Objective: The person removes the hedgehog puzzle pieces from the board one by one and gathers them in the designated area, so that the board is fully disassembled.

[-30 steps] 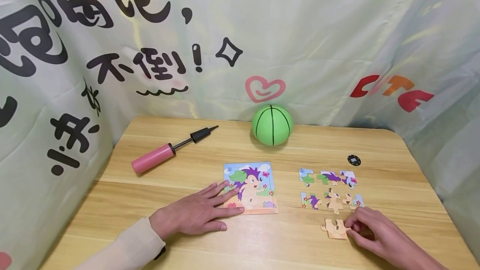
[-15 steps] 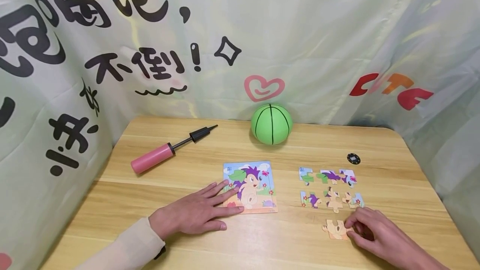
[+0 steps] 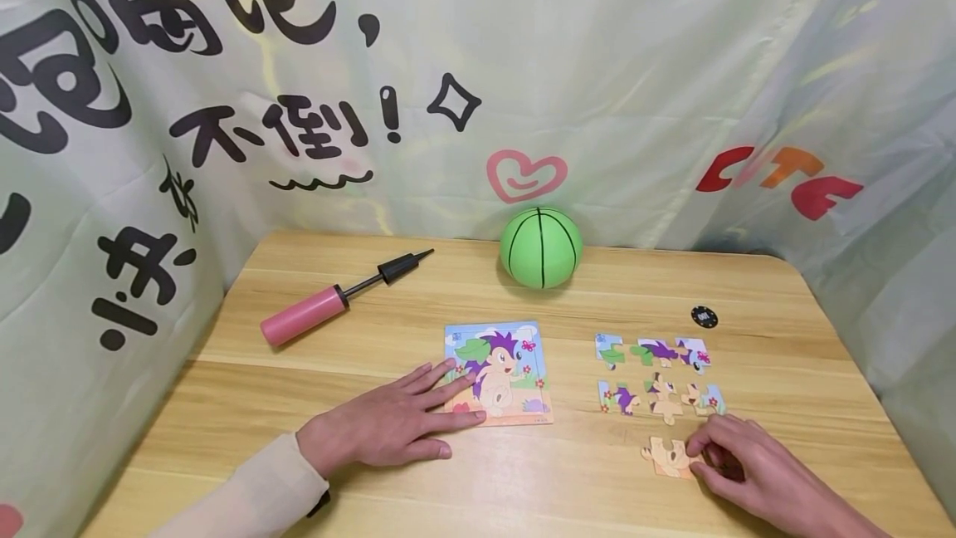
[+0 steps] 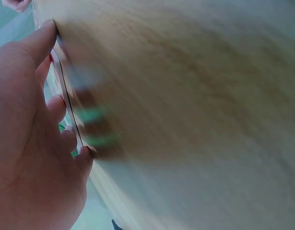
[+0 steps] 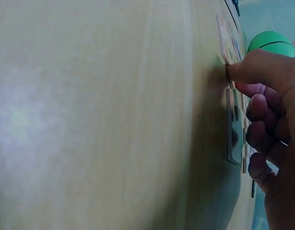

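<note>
My left hand lies spread, its fingers resting on the lower left of a square hedgehog picture puzzle board. At the front right my right hand pinches the right edge of a peach puzzle piece between thumb and index finger, low at the table. The other fingers are curled in. Another puzzle piece lies beneath that hand, seen in the right wrist view and hidden by the hand in the head view. Beyond are two rows of loose puzzle pieces, including a middle one and a corner one.
A green ball sits at the table's back edge by the curtain. A pink hand pump lies at the back left. A round black chip lies behind the loose pieces. The wooden table carries everything.
The peach piece has shifted very slightly right, toward my right fingers. Both hands stay nearly still, and the left keeps its place on the board.
</note>
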A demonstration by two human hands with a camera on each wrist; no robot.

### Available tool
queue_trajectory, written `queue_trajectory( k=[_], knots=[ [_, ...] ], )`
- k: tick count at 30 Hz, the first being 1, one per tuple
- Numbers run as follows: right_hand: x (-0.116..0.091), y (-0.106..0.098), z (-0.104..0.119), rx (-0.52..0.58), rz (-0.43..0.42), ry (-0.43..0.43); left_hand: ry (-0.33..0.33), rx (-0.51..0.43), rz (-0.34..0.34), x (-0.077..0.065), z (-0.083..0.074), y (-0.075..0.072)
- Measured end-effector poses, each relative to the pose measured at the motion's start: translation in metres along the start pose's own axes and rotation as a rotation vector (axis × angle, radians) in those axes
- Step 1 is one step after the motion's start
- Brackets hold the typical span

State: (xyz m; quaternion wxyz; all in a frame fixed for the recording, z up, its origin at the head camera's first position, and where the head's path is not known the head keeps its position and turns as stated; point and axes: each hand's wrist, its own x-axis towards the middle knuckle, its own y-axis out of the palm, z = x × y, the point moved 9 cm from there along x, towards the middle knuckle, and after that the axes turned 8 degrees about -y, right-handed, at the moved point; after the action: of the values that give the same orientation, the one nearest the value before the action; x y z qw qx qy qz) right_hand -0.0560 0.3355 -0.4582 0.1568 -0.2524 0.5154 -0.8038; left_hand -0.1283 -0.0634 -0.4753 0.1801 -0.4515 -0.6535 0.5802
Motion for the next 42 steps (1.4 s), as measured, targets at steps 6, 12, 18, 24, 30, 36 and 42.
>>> queue_trajectory(
  k=[6, 12, 18, 24, 30, 36, 42],
  knots=[
    [-0.0003, -0.0006, 0.0007, 0.010, -0.009, -0.005, -0.001, -0.003, -0.002, -0.0002, -0.0006, -0.0011],
    [-0.0004, -0.0002, 0.0002, 0.045, -0.005, -0.011, -0.006, -0.009, 0.000, -0.0001, -0.0004, -0.0015],
    [-0.0022, -0.0063, 0.0021, 0.067, -0.048, -0.031, 0.000, -0.005, -0.007, 0.0001, 0.0001, -0.0014],
    [-0.0006, -0.0053, 0.0016, 0.083, -0.033, -0.040, 0.003, -0.003, -0.015, -0.0002, -0.0005, -0.0025],
    [0.0004, -0.0023, 0.0012, 0.054, -0.006, -0.033, 0.011, -0.009, -0.021, -0.0008, -0.0020, -0.0034],
    [-0.0009, -0.0036, 0.0014, 0.020, -0.011, -0.024, 0.025, -0.009, -0.040, -0.0017, -0.0035, -0.0050],
    [-0.0021, -0.0027, 0.0001, 0.018, 0.004, -0.002, 0.022, -0.004, -0.045, -0.0015, -0.0038, -0.0057]
  ],
)
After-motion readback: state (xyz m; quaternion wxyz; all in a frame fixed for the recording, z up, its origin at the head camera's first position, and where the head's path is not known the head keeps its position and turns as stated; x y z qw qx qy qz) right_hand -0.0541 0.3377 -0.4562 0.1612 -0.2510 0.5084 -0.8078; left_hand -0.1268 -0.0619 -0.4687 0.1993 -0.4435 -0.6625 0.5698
